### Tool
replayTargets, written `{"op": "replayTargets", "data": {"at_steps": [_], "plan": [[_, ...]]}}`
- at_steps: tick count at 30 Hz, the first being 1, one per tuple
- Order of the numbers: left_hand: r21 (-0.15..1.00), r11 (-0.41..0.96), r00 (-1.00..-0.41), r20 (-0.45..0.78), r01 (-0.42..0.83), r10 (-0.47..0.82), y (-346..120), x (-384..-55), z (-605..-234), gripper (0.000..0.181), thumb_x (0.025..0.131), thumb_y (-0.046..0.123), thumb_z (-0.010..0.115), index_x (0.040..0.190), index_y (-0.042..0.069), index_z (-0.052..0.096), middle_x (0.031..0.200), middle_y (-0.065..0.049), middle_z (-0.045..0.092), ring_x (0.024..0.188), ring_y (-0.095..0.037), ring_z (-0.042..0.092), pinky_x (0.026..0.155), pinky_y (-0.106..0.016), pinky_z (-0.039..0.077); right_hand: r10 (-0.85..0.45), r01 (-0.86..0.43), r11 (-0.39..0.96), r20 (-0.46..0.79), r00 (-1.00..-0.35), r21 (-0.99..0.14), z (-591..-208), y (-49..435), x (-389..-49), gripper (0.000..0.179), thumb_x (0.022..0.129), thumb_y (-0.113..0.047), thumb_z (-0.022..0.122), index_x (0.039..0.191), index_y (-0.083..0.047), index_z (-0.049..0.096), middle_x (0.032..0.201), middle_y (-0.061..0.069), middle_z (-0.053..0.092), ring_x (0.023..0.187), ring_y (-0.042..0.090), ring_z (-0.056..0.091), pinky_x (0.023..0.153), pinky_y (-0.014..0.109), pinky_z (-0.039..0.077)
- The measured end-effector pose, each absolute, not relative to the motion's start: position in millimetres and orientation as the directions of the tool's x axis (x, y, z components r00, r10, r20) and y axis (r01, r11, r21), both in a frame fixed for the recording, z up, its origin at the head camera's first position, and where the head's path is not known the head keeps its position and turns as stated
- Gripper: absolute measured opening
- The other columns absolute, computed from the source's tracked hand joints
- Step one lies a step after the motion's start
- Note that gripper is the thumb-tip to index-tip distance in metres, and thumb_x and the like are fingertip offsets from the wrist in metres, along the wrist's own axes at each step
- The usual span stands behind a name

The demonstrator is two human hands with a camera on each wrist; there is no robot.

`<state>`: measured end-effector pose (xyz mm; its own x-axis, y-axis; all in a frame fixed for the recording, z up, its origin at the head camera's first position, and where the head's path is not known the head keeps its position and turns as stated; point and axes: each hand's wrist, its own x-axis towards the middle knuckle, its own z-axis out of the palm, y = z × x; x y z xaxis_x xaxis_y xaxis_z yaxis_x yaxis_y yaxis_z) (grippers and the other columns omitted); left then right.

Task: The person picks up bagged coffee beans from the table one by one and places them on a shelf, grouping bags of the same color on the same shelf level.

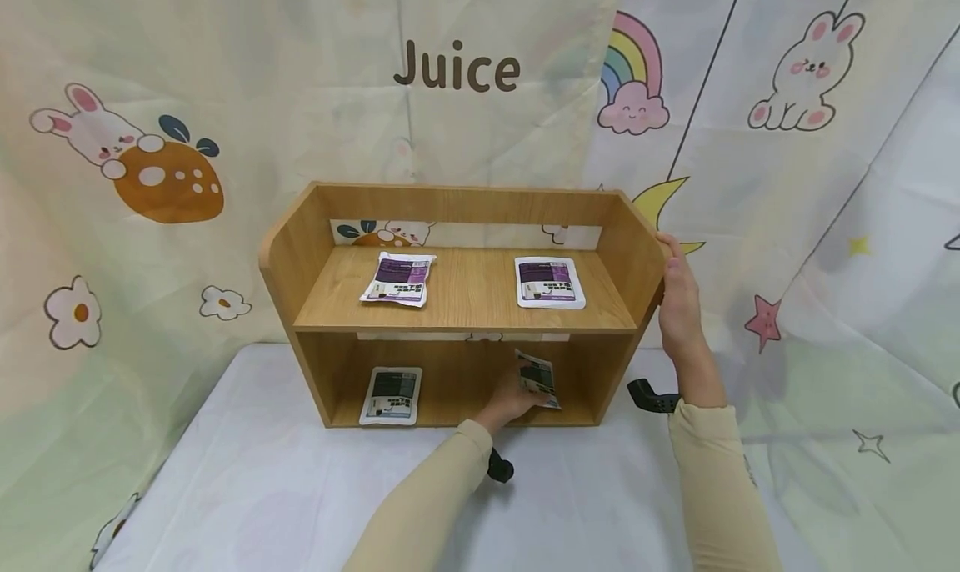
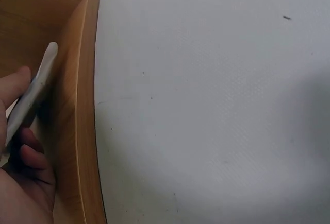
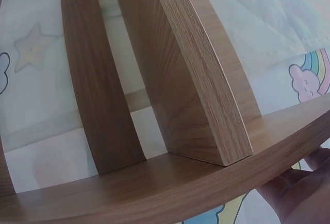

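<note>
In the head view my left hand (image 1: 512,401) reaches into the lower right part of a two-tier wooden shelf (image 1: 465,330). It grips a flat white packet with a dark green label (image 1: 537,376), which stands tilted. The left wrist view shows this packet (image 2: 33,98) edge-on between thumb and fingers, near the side panel. My right hand (image 1: 681,305) rests against the outside of the shelf's right side panel (image 1: 637,263). In the right wrist view, that hand (image 3: 304,198) is partly hidden behind the panel.
Another green-labelled packet (image 1: 392,395) lies at the lower left. On the upper tier lie two purple-labelled packets, one at left (image 1: 398,279) and one at right (image 1: 549,283). The shelf stands on a white-covered table (image 1: 277,480) before a printed cloth (image 1: 487,130).
</note>
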<state>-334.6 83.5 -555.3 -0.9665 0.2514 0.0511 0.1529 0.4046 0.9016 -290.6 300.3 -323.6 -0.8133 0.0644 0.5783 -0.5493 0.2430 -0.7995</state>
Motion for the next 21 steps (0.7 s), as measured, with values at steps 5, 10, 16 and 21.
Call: {"op": "replayTargets", "data": {"at_steps": [5,10,16,21], "plan": [[0.897,0.427,-0.967,0.001,0.114,0.256,82.9,-334.6,-555.2,0.080,0.079,0.024,0.083,0.142,0.004,0.037,0.140,-0.013,0.042,0.125,-0.028,0.044,0.104,-0.042,0.037,0.071,-0.537,0.264,0.572,-0.817,-0.801,-322.0,300.1,-290.8,0.045,0.105,-0.041,0.026,0.146,-0.027,0.038,0.141,0.006,0.040,0.122,0.025,0.038,0.095,0.046,0.030],[0.882,0.463,-0.966,-0.036,0.090,0.257,81.4,-335.9,-555.1,0.082,0.080,0.028,0.081,0.144,0.005,0.034,0.141,-0.013,0.041,0.124,-0.027,0.044,0.103,-0.042,0.037,0.073,-0.546,0.260,0.580,-0.811,-0.797,-322.0,299.1,-288.8,0.045,0.106,-0.039,0.026,0.146,-0.026,0.038,0.140,0.007,0.040,0.122,0.026,0.038,0.095,0.045,0.030],[0.856,0.492,-0.958,0.018,0.162,0.285,81.1,-340.9,-550.9,0.107,0.078,0.028,0.083,0.154,0.013,0.009,0.141,-0.011,0.039,0.122,-0.026,0.046,0.100,-0.040,0.041,0.065,-0.553,0.279,0.590,-0.805,-0.785,-320.4,298.9,-289.7,0.045,0.106,-0.040,0.026,0.146,-0.024,0.038,0.142,0.007,0.040,0.123,0.026,0.038,0.096,0.047,0.030],[0.857,0.503,-0.964,-0.025,0.117,0.266,83.4,-339.5,-548.8,0.102,0.074,0.028,0.085,0.151,0.009,0.020,0.140,-0.013,0.041,0.122,-0.029,0.046,0.099,-0.043,0.041,0.062,-0.549,0.282,0.586,-0.808,-0.787,-322.4,299.5,-290.0,0.046,0.105,-0.042,0.026,0.146,-0.023,0.038,0.140,0.007,0.041,0.123,0.026,0.039,0.096,0.048,0.030]]}}
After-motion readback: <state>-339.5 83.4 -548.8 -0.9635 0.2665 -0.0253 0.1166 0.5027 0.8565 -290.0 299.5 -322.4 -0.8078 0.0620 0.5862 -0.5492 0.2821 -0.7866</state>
